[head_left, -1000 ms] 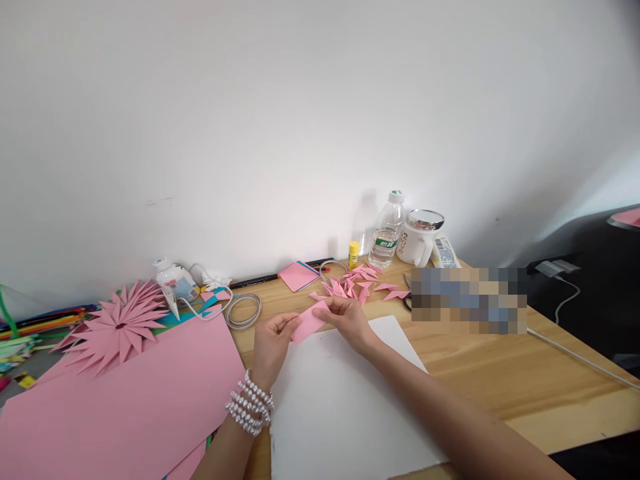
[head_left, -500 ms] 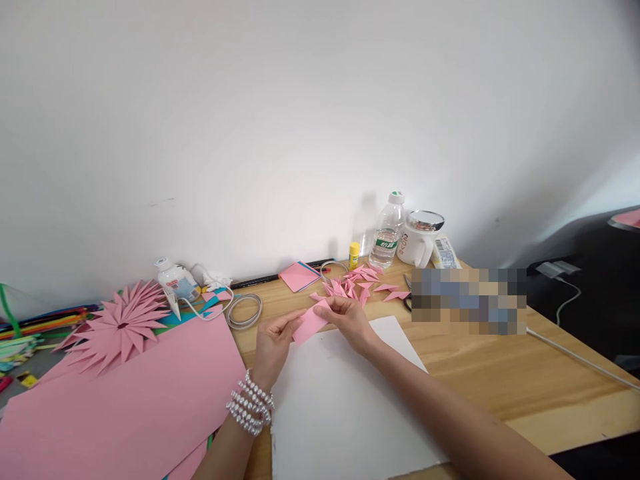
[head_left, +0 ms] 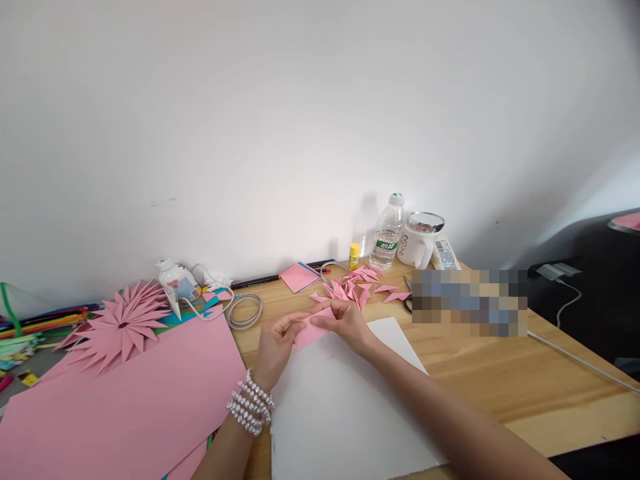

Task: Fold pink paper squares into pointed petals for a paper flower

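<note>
Left hand (head_left: 276, 343), right hand (head_left: 350, 327): pinching small pink paper (head_left: 307, 336) | clear plastic bottle (head_left: 393, 219): green label (head_left: 386, 245), characters illegible from here

A: See any difference from a second ago?
B: Yes. Brought left hand (head_left: 276, 339) in slightly toward right hand (head_left: 347, 327). Narrowed gap between thumbs (head_left: 320, 323).
A: Anything on the pink paper (head_left: 311, 337)?
B: Sank a touch in view. Showing less face between the thumbs now, with the right one pressed lower over it. Can't tell if creased.
A: When?
B: Barely moved over first two shots; shifted mostly since.
</note>
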Tool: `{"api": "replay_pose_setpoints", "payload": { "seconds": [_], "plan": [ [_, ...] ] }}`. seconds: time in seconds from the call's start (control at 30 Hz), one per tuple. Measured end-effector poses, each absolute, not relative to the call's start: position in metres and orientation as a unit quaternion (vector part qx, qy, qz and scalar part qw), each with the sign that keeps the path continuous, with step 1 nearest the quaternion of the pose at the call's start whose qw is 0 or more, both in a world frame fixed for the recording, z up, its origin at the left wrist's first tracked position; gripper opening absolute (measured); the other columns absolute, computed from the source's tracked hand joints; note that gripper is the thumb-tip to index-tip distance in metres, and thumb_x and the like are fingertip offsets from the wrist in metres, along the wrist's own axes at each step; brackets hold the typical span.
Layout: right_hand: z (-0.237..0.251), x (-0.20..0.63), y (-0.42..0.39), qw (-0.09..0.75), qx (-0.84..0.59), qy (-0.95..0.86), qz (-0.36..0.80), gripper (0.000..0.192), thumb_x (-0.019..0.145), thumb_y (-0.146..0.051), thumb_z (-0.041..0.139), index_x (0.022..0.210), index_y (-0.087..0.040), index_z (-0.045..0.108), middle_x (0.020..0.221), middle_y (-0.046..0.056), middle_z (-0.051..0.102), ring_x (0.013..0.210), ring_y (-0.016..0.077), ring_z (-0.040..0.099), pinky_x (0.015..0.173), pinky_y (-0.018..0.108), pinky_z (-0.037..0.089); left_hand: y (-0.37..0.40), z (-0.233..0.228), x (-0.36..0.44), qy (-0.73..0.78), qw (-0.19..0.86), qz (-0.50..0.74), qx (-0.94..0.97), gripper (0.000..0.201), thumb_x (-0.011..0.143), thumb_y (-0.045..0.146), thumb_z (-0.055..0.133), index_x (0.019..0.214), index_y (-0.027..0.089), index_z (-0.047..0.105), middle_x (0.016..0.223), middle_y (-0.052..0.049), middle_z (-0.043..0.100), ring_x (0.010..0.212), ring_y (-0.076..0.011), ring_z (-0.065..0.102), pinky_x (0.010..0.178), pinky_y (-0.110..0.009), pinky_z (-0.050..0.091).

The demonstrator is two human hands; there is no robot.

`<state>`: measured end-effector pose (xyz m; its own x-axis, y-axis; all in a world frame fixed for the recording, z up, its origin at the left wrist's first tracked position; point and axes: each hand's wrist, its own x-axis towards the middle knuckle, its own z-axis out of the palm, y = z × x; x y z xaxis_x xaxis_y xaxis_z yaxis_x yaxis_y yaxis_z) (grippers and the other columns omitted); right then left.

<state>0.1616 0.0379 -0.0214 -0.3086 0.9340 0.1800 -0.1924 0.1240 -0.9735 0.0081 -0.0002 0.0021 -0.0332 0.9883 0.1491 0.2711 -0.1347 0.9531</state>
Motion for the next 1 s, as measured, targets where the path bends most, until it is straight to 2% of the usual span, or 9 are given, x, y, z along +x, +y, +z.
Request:
{"api": "replay_pose_setpoints", "payload": {
  "seconds": [0.17,0.33,0.63,0.8,0.9,1.0],
  "plan": [
    [-0.0233,0.1614,0.038,0.491,-0.328,-0.571,0.57,0.026,0.054,-0.038,0.071,0.072,-0.019,0.066,0.081,0.005,0.068,0.118,0.0267,0.038,0.094,0.041,0.028,-0.0006,0.0024,0.0077,0.533,0.345,0.473,0.612,0.015,0.069,0.024,0.058,0.076,0.018,0.069,0.072,-0.002,0.069,0.063,-0.0133,0.058,0.057,-0.022,0.046],
    [-0.0237,0.1615,0.0382,0.491,-0.33,-0.571,0.569,0.025,0.054,-0.038,0.071,0.07,-0.019,0.066,0.079,0.004,0.068,0.117,0.0263,0.039,0.094,0.04,0.03,-0.0009,0.0023,0.0078,0.529,0.345,0.472,0.615,0.017,0.07,0.027,0.057,0.078,0.018,0.07,0.08,-0.004,0.07,0.069,-0.0158,0.061,0.06,-0.024,0.048],
    [-0.0229,0.1611,0.0382,0.48,-0.344,-0.579,0.562,0.028,0.055,-0.04,0.07,0.071,-0.017,0.065,0.08,0.006,0.067,0.117,0.0257,0.039,0.092,0.038,0.031,0.0002,-0.0008,0.0056,0.526,0.32,0.467,0.635,0.019,0.071,0.029,0.057,0.079,0.018,0.07,0.082,-0.005,0.07,0.072,-0.0179,0.062,0.064,-0.027,0.049],
    [-0.0217,0.1624,0.0378,0.474,-0.348,-0.586,0.557,0.029,0.056,-0.039,0.07,0.075,-0.017,0.065,0.081,0.007,0.066,0.116,0.027,0.039,0.087,0.038,0.035,-0.0007,0.0018,0.0063,0.532,0.319,0.459,0.635,0.016,0.069,0.028,0.059,0.076,0.019,0.069,0.073,-0.004,0.07,0.068,-0.0183,0.061,0.066,-0.028,0.049],
    [-0.0218,0.1638,0.0389,0.438,-0.353,-0.607,0.561,0.03,0.054,-0.037,0.071,0.076,-0.017,0.066,0.077,0.006,0.066,0.1,0.0267,0.052,0.077,0.034,0.041,-0.0005,0.0009,0.0063,0.525,0.317,0.456,0.645,0.014,0.069,0.027,0.058,0.075,0.019,0.068,0.077,-0.004,0.07,0.072,-0.0189,0.062,0.069,-0.029,0.048],
    [-0.0233,0.1648,0.0404,0.39,-0.356,-0.62,0.58,0.029,0.054,-0.038,0.07,0.074,-0.017,0.066,0.072,0.002,0.065,0.071,0.0192,0.059,0.062,0.029,0.043,-0.0001,-0.0015,0.0057,0.531,0.332,0.436,0.646,0.015,0.07,0.026,0.057,0.079,0.018,0.065,0.076,-0.004,0.069,0.07,-0.0181,0.062,0.067,-0.029,0.047]
  ]
}}
